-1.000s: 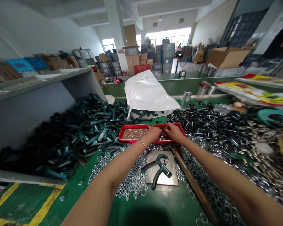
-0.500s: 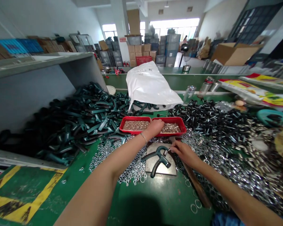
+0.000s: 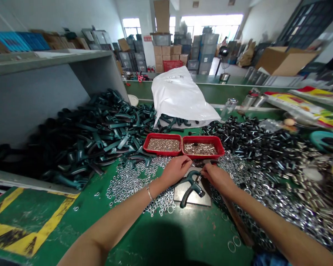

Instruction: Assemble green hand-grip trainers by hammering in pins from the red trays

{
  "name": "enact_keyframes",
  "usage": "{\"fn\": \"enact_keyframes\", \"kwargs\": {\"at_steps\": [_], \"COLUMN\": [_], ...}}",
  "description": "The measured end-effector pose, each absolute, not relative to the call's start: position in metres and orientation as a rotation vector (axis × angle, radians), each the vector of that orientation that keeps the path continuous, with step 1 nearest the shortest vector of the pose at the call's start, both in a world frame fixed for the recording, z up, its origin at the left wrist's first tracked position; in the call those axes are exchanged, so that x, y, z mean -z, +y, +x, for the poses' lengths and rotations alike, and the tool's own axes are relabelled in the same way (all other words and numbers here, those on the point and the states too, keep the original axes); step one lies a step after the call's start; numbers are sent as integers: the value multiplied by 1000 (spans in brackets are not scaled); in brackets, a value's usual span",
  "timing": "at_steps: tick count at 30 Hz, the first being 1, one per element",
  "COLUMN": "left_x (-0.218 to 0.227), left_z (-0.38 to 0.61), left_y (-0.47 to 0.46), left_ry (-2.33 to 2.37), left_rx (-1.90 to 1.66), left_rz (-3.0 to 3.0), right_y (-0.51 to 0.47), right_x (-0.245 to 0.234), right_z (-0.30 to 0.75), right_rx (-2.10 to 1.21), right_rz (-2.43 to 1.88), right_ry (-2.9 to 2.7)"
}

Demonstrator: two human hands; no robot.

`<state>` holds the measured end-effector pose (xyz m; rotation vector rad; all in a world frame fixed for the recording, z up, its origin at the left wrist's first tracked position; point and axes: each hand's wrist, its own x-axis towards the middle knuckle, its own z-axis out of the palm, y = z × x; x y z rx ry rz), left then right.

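Observation:
A dark green, forked plastic handle [image 3: 193,188] lies on a flat metal block [image 3: 199,200]. A small silver metal cylinder [image 3: 198,179] sits at its fork, and my right hand [image 3: 218,179] is closed with fingertips on the cylinder's upper end. My left hand [image 3: 176,170] is pinched shut just left of the handle's top, in front of the red trays; whatever is between its fingertips is too small to make out. Beneath my right forearm runs the wooden shaft of a hammer [image 3: 240,225], its head partly hidden behind my hands.
Two red trays, one with tiny metal pieces [image 3: 163,134] and one with pins [image 3: 223,147], stand behind the block. Green handles [image 3: 111,136] are heaped left. Metal rings [image 3: 127,188] lie around; black knobs [image 3: 246,136] are piled right. A white sack [image 3: 180,96] lies behind.
My left hand has come out of the right-hand red tray and moved down toward the handle. My right hand stays by the metal cylinder. The view has shifted slightly.

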<state>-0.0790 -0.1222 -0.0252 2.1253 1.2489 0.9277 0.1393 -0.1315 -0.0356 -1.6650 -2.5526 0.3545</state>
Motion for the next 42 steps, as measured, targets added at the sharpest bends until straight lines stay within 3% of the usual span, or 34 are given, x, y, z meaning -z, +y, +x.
{"fn": "enact_keyframes", "kwargs": {"at_steps": [4,7,14,18,23,30,35,42], "left_x": [24,20,17,11,11,41,56,60], "left_z": [-77,-73,-69,-64,-64,-68,-59,-60], "left_y": [-131,-137,-156,-160,-161,-155,-157,-163], "left_ry": [1313,1370,1408,1373,1286,1377,1432,1422], "left_rx": [-1038,-970,-561,-501,-680,-822,-878,-931], "left_rz": [2204,2253,2488,2503,2155,1944,1971,1969], "right_y": [-134,-131,-142,-152,-154,-169,-163,-186], "right_x": [33,28,-2,-7,2,36,45,24], "right_z": [130,130,136,127,134,162,169,195], "right_rx": [-77,-79,-733,-740,-813,-115,-486,-697], "right_rz": [-1543,-1482,-1309,-1287,-1306,-1953,-2085,-1565], "right_ry": [-2755,-2813,-2274,-2232,-2280,-2311,-2161,-2095]}}
